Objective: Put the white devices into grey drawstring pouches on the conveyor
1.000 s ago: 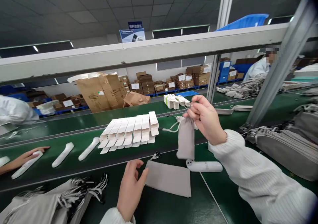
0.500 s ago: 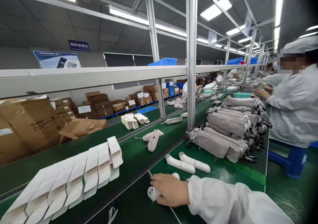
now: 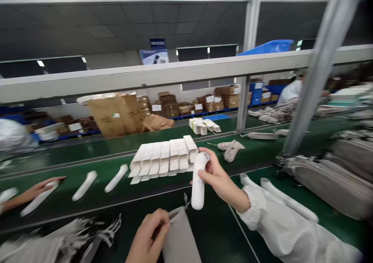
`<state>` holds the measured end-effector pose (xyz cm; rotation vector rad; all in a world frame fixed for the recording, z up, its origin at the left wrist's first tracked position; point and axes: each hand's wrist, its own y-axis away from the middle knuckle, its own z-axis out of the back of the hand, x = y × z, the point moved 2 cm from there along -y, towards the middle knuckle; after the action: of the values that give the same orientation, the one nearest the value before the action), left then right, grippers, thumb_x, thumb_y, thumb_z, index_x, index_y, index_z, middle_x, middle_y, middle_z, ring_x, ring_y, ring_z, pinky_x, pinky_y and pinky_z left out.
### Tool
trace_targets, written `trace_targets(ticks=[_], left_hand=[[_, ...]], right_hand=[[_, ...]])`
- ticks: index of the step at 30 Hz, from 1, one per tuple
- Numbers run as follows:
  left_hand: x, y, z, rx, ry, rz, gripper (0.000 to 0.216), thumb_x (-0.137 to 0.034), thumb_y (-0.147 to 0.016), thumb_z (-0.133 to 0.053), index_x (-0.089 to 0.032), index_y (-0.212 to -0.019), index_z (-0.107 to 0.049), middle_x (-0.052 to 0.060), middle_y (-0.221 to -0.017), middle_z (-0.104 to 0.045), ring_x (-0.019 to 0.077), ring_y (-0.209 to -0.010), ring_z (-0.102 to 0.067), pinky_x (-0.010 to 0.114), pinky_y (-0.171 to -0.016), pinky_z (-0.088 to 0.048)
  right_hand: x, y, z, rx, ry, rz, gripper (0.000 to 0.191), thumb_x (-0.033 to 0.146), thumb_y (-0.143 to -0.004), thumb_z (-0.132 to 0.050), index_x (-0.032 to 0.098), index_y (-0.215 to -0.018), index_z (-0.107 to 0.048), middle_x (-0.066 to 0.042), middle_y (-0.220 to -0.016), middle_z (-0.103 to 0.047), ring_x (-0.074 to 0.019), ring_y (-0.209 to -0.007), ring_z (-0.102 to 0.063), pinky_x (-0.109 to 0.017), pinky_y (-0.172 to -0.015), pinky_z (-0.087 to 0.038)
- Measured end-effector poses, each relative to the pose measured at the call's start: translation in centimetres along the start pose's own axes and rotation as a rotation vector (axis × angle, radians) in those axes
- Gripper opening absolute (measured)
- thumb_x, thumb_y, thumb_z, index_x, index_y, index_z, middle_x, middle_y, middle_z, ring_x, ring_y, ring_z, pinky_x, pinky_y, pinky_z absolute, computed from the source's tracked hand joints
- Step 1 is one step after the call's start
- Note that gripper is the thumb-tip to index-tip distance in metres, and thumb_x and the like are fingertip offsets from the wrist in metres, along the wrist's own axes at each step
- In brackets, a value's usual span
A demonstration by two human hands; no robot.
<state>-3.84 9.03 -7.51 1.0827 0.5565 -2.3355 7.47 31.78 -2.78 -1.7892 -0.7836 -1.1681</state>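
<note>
My right hand (image 3: 214, 177) is closed around a white wand-shaped device (image 3: 198, 189) with a bent, rounded head, held upright above the green work surface. At the lower middle, my left hand (image 3: 151, 232) pinches the top of a grey drawstring pouch (image 3: 181, 237), whose cord end shows near the device. Two more white devices (image 3: 288, 201) lie to the right, partly behind my right sleeve. A row of white folded boxes (image 3: 163, 158) stands on the belt just beyond my hands.
A co-worker's hand (image 3: 40, 189) touches a white device on the belt at left. Grey pouches are heaped at lower left (image 3: 58, 241) and right (image 3: 329, 181). A metal post (image 3: 317, 68) and a long shelf rail (image 3: 116, 78) cross the view.
The view has swung left. My right hand has lifted a white device off the surface and holds it upright. My left hand has come into view with a grey pouch.
</note>
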Motion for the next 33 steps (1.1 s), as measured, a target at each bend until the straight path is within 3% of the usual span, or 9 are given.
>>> trace_targets(ticks=[5,9,12,17,21,27,29,31,33], left_hand=[[-3.2,0.8,0.2,-0.027,0.153,-0.079,0.023,-0.035,-0.093,-0.054,-0.021,-0.074,-0.052,0.001,-0.079,-0.048,0.0144,-0.069,-0.044,0.025,-0.063,-0.035],[-4.0,1.0,0.6,-0.257,0.219,-0.051,0.022,-0.037,-0.091,-0.058,-0.021,-0.077,-0.056,0.004,-0.099,-0.054,0.0153,-0.081,-0.051,0.025,-0.068,-0.039],[-3.5,0.8,1.5,-0.38,0.252,-0.009,0.023,-0.038,-0.088,-0.063,-0.02,-0.075,-0.058,0.005,-0.105,-0.056,0.0169,-0.091,-0.054,0.024,-0.074,-0.043],[-1.5,0.5,3.3,-0.554,0.514,0.088,0.03,-0.044,-0.079,-0.072,-0.021,-0.084,-0.055,-0.002,-0.081,-0.052,0.0069,-0.055,-0.038,0.019,-0.048,-0.032],[-0.7,-0.6,1.5,-0.321,0.352,0.05,0.025,-0.043,-0.085,-0.065,-0.022,-0.099,-0.058,0.001,-0.086,-0.055,0.0105,-0.06,-0.045,0.023,-0.054,-0.04],[3.4,-2.1,-1.5,-0.063,-0.2,0.009,0.02,-0.03,-0.088,-0.048,-0.025,-0.102,-0.063,0.008,-0.112,-0.059,0.0239,-0.096,-0.059,0.036,-0.077,-0.05],[4.9,-2.1,-1.7,-0.013,-0.268,0.024,0.017,-0.03,-0.088,-0.046,-0.025,-0.094,-0.061,0.007,-0.104,-0.06,0.0243,-0.094,-0.059,0.037,-0.078,-0.05],[5.7,-2.1,-1.7,-0.008,-0.311,0.025,0.016,-0.031,-0.089,-0.043,-0.024,-0.088,-0.058,0.006,-0.098,-0.059,0.023,-0.089,-0.06,0.035,-0.075,-0.05],[6.1,-1.9,-1.6,-0.026,-0.347,0.01,0.017,-0.034,-0.089,-0.042,-0.024,-0.086,-0.055,0.006,-0.096,-0.059,0.0207,-0.08,-0.06,0.032,-0.069,-0.049]], right_hand=[[-1.3,-1.4,-5.1,0.005,-0.102,0.058,0.069,0.035,-0.084,-0.071,0.038,-0.139,-0.03,-0.003,-0.116,-0.047,-0.015,-0.088,-0.06,-0.033,-0.08,-0.054],[-3.8,0.0,-7.1,0.316,0.084,-0.065,0.036,0.049,-0.096,-0.052,0.027,-0.124,-0.058,-0.007,-0.113,-0.056,-0.0171,-0.09,-0.06,-0.032,-0.075,-0.051],[-4.3,1.7,-6.5,0.495,0.143,-0.208,0.036,0.05,-0.098,-0.048,0.019,-0.098,-0.066,-0.003,-0.083,-0.055,-0.0114,-0.071,-0.052,-0.025,-0.063,-0.044],[0.0,3.3,-2.2,0.241,-0.231,-0.401,0.019,0.034,-0.091,-0.063,0.024,-0.093,-0.047,0.012,-0.056,-0.018,-0.0031,-0.043,-0.007,-0.018,-0.043,-0.012],[5.6,0.8,1.8,0.01,-0.17,-0.15,0.013,0.032,-0.093,-0.058,0.025,-0.095,-0.047,0.012,-0.056,-0.019,-0.004,-0.041,-0.012,-0.018,-0.041,-0.02],[9.7,-7.9,11.0,-0.346,0.483,0.388,0.007,0.027,-0.094,-0.051,0.022,-0.098,-0.054,0.008,-0.059,-0.039,-0.0081,-0.045,-0.043,-0.028,-0.065,-0.05],[9.1,-9.5,14.3,-0.346,0.775,0.362,0.022,0.031,-0.096,-0.045,0.021,-0.113,-0.054,0.001,-0.069,-0.057,-0.0153,-0.062,-0.062,-0.034,-0.074,-0.053],[7.6,-9.5,16.8,-0.29,1.057,0.283,0.046,0.033,-0.095,-0.043,0.02,-0.139,-0.041,-0.012,-0.107,-0.068,-0.0253,-0.101,-0.068,-0.039,-0.086,-0.053],[5.6,-7.7,18.3,-0.232,1.316,0.194,0.072,0.035,-0.092,-0.047,0.017,-0.156,-0.017,-0.019,-0.146,-0.049,-0.0306,-0.129,-0.053,-0.041,-0.093,-0.052]])
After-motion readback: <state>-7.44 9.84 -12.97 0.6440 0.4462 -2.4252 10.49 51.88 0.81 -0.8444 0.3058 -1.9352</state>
